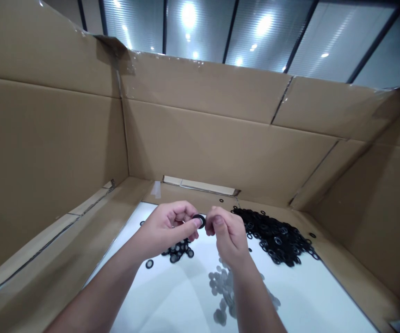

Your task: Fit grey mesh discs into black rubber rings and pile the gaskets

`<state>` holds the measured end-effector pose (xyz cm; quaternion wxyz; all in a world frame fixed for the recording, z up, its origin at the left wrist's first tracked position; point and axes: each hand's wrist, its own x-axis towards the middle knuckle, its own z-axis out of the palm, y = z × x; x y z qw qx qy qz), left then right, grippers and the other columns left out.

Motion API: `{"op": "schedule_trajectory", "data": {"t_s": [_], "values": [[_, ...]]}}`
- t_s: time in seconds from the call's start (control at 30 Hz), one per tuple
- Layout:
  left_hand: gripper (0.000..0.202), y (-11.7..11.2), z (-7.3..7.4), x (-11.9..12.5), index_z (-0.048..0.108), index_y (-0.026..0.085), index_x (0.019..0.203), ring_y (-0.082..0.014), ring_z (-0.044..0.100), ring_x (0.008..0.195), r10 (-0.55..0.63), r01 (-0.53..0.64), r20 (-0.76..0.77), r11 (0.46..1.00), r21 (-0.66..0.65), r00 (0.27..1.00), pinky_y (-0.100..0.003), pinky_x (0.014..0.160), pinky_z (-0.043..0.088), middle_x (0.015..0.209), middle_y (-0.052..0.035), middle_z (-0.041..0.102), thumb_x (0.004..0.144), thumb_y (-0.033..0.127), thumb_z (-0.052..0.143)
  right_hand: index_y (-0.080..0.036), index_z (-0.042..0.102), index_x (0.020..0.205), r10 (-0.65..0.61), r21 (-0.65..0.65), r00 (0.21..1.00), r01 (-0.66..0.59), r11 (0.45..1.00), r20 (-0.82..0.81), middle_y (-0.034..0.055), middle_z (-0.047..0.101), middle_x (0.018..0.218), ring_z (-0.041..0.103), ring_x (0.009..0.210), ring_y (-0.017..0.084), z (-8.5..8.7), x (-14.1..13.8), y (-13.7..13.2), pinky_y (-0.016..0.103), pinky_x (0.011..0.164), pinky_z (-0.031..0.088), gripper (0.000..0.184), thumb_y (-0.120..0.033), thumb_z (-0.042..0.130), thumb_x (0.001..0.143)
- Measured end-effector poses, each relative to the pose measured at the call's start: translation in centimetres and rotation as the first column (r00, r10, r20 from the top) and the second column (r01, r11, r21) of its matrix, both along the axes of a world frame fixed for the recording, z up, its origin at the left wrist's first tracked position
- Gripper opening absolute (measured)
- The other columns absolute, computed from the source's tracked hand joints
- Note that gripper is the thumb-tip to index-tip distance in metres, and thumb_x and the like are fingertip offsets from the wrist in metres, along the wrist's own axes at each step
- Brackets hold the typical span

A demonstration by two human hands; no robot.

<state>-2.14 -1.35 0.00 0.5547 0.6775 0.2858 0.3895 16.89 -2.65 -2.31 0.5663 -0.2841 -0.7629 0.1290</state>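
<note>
My left hand (pixel 177 226) pinches a black ring (pixel 202 221) between thumb and fingers, its edge facing right. Just to the right, my right hand (pixel 229 231) is closed, thumb pressed against the curled index finger. Whether anything is inside it is hidden. Beyond my right hand lies a large heap of black rings (pixel 279 238). Below the hands, small translucent grey discs (pixel 222 284) are scattered, partly covered by my right forearm. A small pile of black rings with pale centres (pixel 176 252) lies under my left hand.
A white board (pixel 172 300) covers the floor of a large cardboard box (pixel 200 134), whose walls rise at the left, back and right. One ring with a pale centre (pixel 149 264) lies apart at the left. Single black rings (pixel 312 235) rest near the board's edges.
</note>
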Motion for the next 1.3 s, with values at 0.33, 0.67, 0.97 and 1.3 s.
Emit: {"op": "schedule_trajectory", "data": {"t_s": [0.33, 0.67, 0.97, 1.3], "values": [[0.021, 0.6, -0.4, 0.0, 0.062, 0.017, 0.088, -0.0118, 0.063, 0.070, 0.049, -0.049, 0.022, 0.999, 0.006, 0.999, -0.025, 0.067, 0.052, 0.080, 0.0011, 0.063, 0.091, 0.037, 0.070, -0.026, 0.062, 0.122, -0.014, -0.005, 0.997, 0.015, 1.000, 0.081, 0.0013, 0.064, 0.091, 0.062, 0.077, 0.015, 0.6, 1.0, -0.1, 0.027, 0.064, 0.052, 0.030, -0.023, 0.070, 0.093], [0.019, 1.0, 0.0, -0.5, 0.071, 0.016, 0.088, -0.0096, 0.062, 0.069, -0.086, 0.087, 0.131, 0.996, -0.005, 0.988, -0.021, 0.065, 0.055, 0.080, 0.0003, 0.064, 0.090, 0.035, 0.073, -0.024, 0.068, 0.115, -0.053, 0.105, 0.993, 0.042, 0.994, 0.102, 0.0014, 0.065, 0.089, 0.060, 0.075, 0.013, 1.0, 0.7, -0.2, 0.025, 0.061, 0.052, 0.027, -0.015, 0.073, 0.090], [0.024, 1.6, -0.9, -0.5, 0.067, 0.015, 0.083, -0.0100, 0.067, 0.059, -0.134, 0.145, 0.235, 0.989, -0.032, 0.963, -0.020, 0.058, 0.052, 0.075, 0.0005, 0.067, 0.088, 0.037, 0.076, -0.023, 0.065, 0.106, -0.112, 0.118, 0.990, 0.102, 0.988, 0.083, -0.0002, 0.066, 0.087, 0.060, 0.070, 0.012, 1.5, 0.2, -1.0, 0.023, 0.059, 0.052, 0.022, -0.018, 0.074, 0.087], [0.027, 0.6, -0.3, 0.2, 0.063, 0.015, 0.079, -0.0086, 0.062, 0.062, -0.106, 0.096, 0.201, 0.994, 0.059, 0.974, -0.019, 0.060, 0.052, 0.072, 0.0007, 0.064, 0.093, 0.036, 0.070, -0.020, 0.071, 0.112, -0.126, 0.214, 0.985, 0.099, 0.972, 0.117, 0.0002, 0.071, 0.082, 0.061, 0.068, 0.011, 1.9, 0.1, -1.2, 0.020, 0.057, 0.052, 0.023, -0.017, 0.075, 0.089]]}}
